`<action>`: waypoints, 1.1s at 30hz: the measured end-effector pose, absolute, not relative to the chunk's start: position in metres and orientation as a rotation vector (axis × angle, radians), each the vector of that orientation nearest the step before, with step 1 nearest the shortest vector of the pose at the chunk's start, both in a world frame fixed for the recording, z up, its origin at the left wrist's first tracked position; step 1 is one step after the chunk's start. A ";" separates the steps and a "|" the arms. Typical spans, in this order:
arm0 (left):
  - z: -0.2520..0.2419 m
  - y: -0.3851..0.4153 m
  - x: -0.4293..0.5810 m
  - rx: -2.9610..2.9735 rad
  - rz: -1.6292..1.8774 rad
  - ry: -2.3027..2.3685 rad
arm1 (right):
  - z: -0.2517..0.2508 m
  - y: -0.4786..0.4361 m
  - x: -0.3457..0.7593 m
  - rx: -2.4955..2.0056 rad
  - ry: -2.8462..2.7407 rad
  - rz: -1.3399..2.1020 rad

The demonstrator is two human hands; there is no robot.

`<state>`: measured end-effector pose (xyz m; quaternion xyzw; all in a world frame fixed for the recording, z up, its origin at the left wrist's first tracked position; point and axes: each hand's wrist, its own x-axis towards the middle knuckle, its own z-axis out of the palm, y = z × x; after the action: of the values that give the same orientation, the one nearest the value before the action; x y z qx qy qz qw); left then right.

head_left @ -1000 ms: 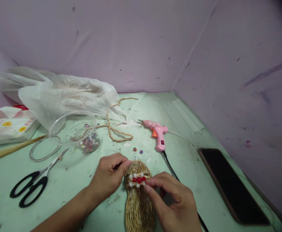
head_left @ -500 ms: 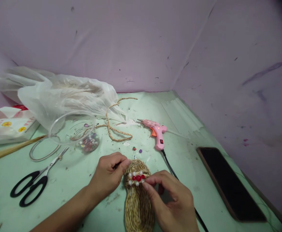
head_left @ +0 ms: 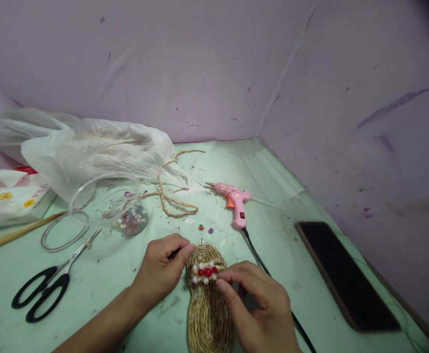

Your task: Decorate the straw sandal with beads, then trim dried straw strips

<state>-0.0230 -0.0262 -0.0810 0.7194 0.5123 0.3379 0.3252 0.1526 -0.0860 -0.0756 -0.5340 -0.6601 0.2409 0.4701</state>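
Note:
A small woven straw slipper [head_left: 210, 314] lies on the table, its rounded toe pointing away from me. Across it runs a strap with a beaded trim [head_left: 207, 272] of white pearl beads and a row of red ones. My left hand [head_left: 166, 262] pinches the slipper's upper left edge between thumb and forefinger. At the right end of the trim, the thumb and forefinger of my right hand [head_left: 260, 304] are closed by the last white bead. Those fingertips hide part of the strap's right end.
Beyond the slipper lie a pink glue gun [head_left: 238, 198] with a black cord, loose beads [head_left: 210, 230] and braided straw cord [head_left: 177, 211]. Black-handled scissors [head_left: 47, 289], a bag of beads [head_left: 133, 220] and a white plastic bag [head_left: 100, 147] are left; a phone [head_left: 346, 274] is right.
The whole view has shifted slightly, with most things now a little further left. Both hands keep their places on the slipper, and the beads look unchanged.

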 end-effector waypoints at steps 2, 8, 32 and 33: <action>-0.079 -0.027 -0.023 1.876 0.885 1.349 | -0.075 -0.085 0.153 -1.296 -1.634 0.594; -0.081 -0.027 -0.024 1.792 0.863 1.395 | -0.068 -0.087 0.151 -1.266 -1.521 0.623; -0.046 -0.057 -0.035 1.962 0.361 1.525 | -0.072 -0.087 0.167 -1.644 -1.918 0.439; -0.049 -0.063 -0.033 1.964 0.411 1.556 | -0.072 -0.088 0.167 -1.630 -1.934 0.425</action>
<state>-0.0326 -0.0635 -0.0494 0.7385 0.5854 0.1547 0.2966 0.1670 -0.0884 -0.0721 -0.6093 -0.7229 0.1589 0.2846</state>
